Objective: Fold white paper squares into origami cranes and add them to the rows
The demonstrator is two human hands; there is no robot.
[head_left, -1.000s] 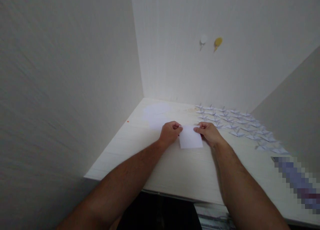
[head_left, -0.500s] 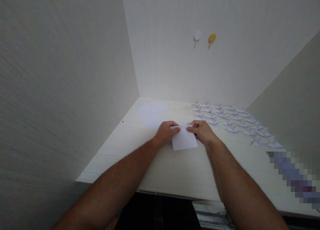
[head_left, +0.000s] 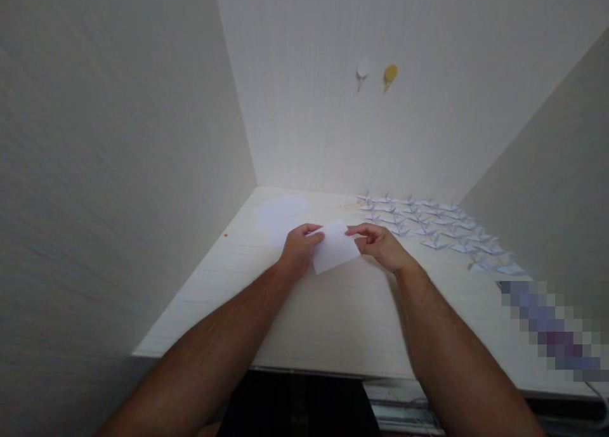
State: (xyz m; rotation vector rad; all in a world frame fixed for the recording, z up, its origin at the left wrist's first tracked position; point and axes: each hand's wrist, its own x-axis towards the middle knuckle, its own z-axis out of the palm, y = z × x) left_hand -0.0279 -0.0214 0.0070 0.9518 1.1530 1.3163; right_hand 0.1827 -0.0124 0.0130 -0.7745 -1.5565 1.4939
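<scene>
A small square sheet of white paper is held tilted just above the white table. My left hand grips its left side, thumb on top and fingers behind. At the right edge of the sheet, my right hand has one fingertip over the paper and other fingers partly hidden behind it. Past my right hand, several folded white paper cranes stand in rows. A pale patch of white paper sheets lies beyond my left hand.
Walls rise behind the table and on both sides. A white hook and a yellow hook are on the back wall. A blurred-out flat object lies at the right. A small orange speck sits near the left edge.
The sheet has turned counterclockwise, its right side now higher. My right hand has moved from the top edge to the right edge, while my left hand keeps its grip. The view has shifted slightly.
</scene>
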